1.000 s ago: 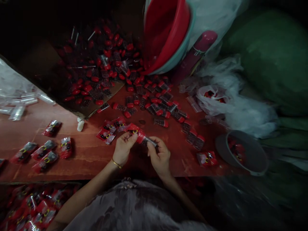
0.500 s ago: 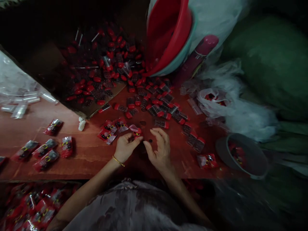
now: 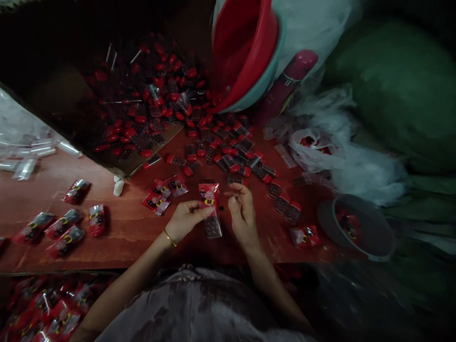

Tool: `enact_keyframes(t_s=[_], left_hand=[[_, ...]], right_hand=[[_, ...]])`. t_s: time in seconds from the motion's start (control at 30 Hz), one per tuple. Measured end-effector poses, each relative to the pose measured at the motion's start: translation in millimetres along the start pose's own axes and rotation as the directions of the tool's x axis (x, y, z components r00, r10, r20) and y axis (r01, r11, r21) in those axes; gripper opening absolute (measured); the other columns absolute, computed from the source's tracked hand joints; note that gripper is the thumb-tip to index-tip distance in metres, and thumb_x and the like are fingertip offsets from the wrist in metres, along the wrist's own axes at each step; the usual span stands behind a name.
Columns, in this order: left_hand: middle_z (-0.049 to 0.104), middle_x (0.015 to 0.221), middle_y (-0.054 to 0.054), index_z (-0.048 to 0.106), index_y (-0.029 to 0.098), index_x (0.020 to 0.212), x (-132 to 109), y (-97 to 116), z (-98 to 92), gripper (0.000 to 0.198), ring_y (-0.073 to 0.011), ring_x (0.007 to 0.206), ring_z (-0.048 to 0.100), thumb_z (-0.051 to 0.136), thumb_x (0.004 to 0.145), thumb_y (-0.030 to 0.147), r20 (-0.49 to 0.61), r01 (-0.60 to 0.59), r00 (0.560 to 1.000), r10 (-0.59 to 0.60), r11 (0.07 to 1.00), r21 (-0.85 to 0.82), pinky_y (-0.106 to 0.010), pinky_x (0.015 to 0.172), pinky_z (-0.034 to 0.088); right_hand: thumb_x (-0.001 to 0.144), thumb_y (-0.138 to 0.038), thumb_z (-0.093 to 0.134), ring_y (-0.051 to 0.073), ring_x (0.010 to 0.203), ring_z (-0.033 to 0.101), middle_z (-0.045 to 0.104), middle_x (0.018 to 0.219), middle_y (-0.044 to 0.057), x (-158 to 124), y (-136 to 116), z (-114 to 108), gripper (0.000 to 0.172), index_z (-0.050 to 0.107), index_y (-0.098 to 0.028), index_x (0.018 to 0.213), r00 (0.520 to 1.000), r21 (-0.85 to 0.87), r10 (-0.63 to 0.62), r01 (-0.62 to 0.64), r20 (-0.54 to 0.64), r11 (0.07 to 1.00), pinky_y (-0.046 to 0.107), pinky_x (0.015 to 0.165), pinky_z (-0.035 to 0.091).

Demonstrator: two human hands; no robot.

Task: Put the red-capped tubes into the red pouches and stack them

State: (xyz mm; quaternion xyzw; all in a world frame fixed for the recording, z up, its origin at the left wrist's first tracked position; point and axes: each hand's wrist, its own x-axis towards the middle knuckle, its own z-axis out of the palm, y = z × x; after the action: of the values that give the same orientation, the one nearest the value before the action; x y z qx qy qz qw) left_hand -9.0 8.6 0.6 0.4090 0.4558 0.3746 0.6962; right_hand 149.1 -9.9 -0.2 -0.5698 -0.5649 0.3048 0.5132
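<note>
My left hand [image 3: 184,219], with a gold bangle at the wrist, pinches a small red printed packet [image 3: 210,209] that stands upright over the red-brown table [image 3: 135,232]; its lower half is clear and shows dark contents. My right hand [image 3: 242,213] is beside the packet, fingers curled, thumb and fingertips close to its right edge. Whether it grips the packet I cannot make out. A few filled red packets [image 3: 164,191] lie just left of my hands. Many red-capped small vials [image 3: 228,152] are strewn across the table beyond.
A cardboard box [image 3: 142,104] full of red-capped vials lies at the back left. A tilted red basin [image 3: 245,52] leans behind it. A grey bowl [image 3: 358,228] sits right. Filled packets [image 3: 67,225] lie left; clear empty bags [image 3: 28,152] far left. White plastic bags [image 3: 342,152] pile right.
Half a second ago both hands were low on the table around the packet. Now the packet is raised upright in my left hand and my right hand has lifted beside it.
</note>
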Motion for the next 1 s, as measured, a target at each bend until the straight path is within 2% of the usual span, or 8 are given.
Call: enact_keyframes(t_s=[0.07, 0.13, 0.17, 0.27, 0.43, 0.6, 0.77, 1.0], left_hand=[[0.069, 0.072, -0.004, 0.07, 0.013, 0.076, 3.5, 1.6, 2.0, 0.033, -0.0116, 0.063, 0.057, 0.074, 0.059, 0.041, -0.073, 0.0, 0.997, -0.011, 0.989, -0.149, -0.024, 0.066, 0.044], [0.069, 0.073, -0.003, 0.07, 0.014, 0.076, 5.9, 1.9, 3.2, 0.03, -0.01, 0.061, 0.056, 0.075, 0.059, 0.038, -0.138, -0.035, 0.99, 0.005, 0.976, -0.216, -0.023, 0.064, 0.044], [0.069, 0.072, -0.002, 0.07, 0.014, 0.076, 6.3, 1.4, 3.9, 0.029, -0.0092, 0.059, 0.055, 0.075, 0.06, 0.038, -0.153, -0.048, 0.988, 0.013, 0.972, -0.229, -0.022, 0.062, 0.043], [0.066, 0.064, 0.0, 0.069, 0.013, 0.074, 4.3, -2.4, 7.5, 0.029, -0.0078, 0.053, 0.051, 0.072, 0.063, 0.04, -0.143, -0.049, 0.99, 0.016, 0.971, -0.235, -0.021, 0.056, 0.042], [0.063, 0.063, 0.0, 0.068, 0.013, 0.071, -0.9, -9.2, 11.9, 0.031, -0.0074, 0.056, 0.05, 0.071, 0.064, 0.043, -0.207, -0.094, 0.978, 0.041, 0.963, -0.251, -0.02, 0.058, 0.041], [0.05, 0.047, 0.005, 0.065, 0.013, 0.061, 4.5, -6.1, 5.1, 0.031, -0.0027, 0.042, 0.031, 0.071, 0.064, 0.044, -0.262, -0.103, 0.965, 0.019, 0.945, -0.311, -0.018, 0.042, 0.028], [0.054, 0.05, 0.005, 0.068, 0.014, 0.065, 6.2, -5.3, 7.7, 0.034, -0.0048, 0.047, 0.042, 0.079, 0.05, 0.042, -0.344, -0.13, 0.939, 0.022, 0.946, -0.296, -0.019, 0.05, 0.036], [0.062, 0.06, 0.001, 0.066, 0.016, 0.065, 0.6, -11.9, 11.5, 0.03, -0.0078, 0.056, 0.051, 0.07, 0.064, 0.046, -0.413, -0.229, 0.905, 0.107, 0.939, -0.258, -0.022, 0.061, 0.043]], right_hand=[[0.086, -0.038, 0.047, 0.016, 0.093, 0.058, 0.059, 0.108, 0.006, -11.8, 2.9, -2.4, 0.033, 0.048, -0.021, 0.115, 0.974, 0.029, 0.103, -0.111, 0.2, 0.993, 0.03, 0.079, 0.047], [0.085, -0.041, 0.049, 0.014, 0.075, 0.062, 0.065, 0.087, 0.004, -21.5, 3.7, -1.3, 0.026, 0.057, -0.019, 0.098, 0.9, 0.073, 0.199, -0.246, 0.387, 0.967, 0.026, 0.066, 0.049], [0.086, -0.042, 0.048, 0.013, 0.064, 0.061, 0.065, 0.076, 0.002, -25.2, 3.7, 0.9, 0.026, 0.058, -0.018, 0.088, 0.872, 0.106, 0.239, -0.311, 0.426, 0.945, 0.024, 0.06, 0.049], [0.087, -0.043, 0.045, 0.009, 0.049, 0.056, 0.06, 0.06, -0.002, -31.3, 2.9, 11.8, 0.032, 0.056, -0.018, 0.072, 0.884, 0.209, 0.319, -0.403, 0.341, 0.891, 0.021, 0.05, 0.045], [0.087, -0.041, 0.046, 0.01, 0.05, 0.057, 0.061, 0.059, -0.002, -34.5, 1.9, 23.4, 0.027, 0.056, -0.019, 0.075, 0.947, 0.123, 0.272, -0.295, 0.173, 0.947, 0.019, 0.048, 0.045], [0.089, -0.041, 0.041, 0.009, 0.048, 0.056, 0.06, 0.059, -0.002, -37.8, -1.1, 20.4, 0.031, 0.053, -0.019, 0.069, 0.951, 0.113, 0.249, -0.272, 0.182, 0.956, 0.02, 0.048, 0.044], [0.089, -0.04, 0.042, 0.008, 0.048, 0.056, 0.059, 0.059, -0.003, -40.4, 0.9, 22.2, 0.03, 0.053, -0.019, 0.072, 0.957, 0.06, 0.249, -0.26, 0.147, 0.964, 0.02, 0.049, 0.043], [0.089, -0.042, 0.041, 0.007, 0.044, 0.05, 0.055, 0.059, -0.003, -39.3, -0.5, 28.5, 0.035, 0.052, -0.018, 0.067, 0.932, 0.285, 0.294, -0.346, 0.21, 0.894, 0.019, 0.046, 0.04]])
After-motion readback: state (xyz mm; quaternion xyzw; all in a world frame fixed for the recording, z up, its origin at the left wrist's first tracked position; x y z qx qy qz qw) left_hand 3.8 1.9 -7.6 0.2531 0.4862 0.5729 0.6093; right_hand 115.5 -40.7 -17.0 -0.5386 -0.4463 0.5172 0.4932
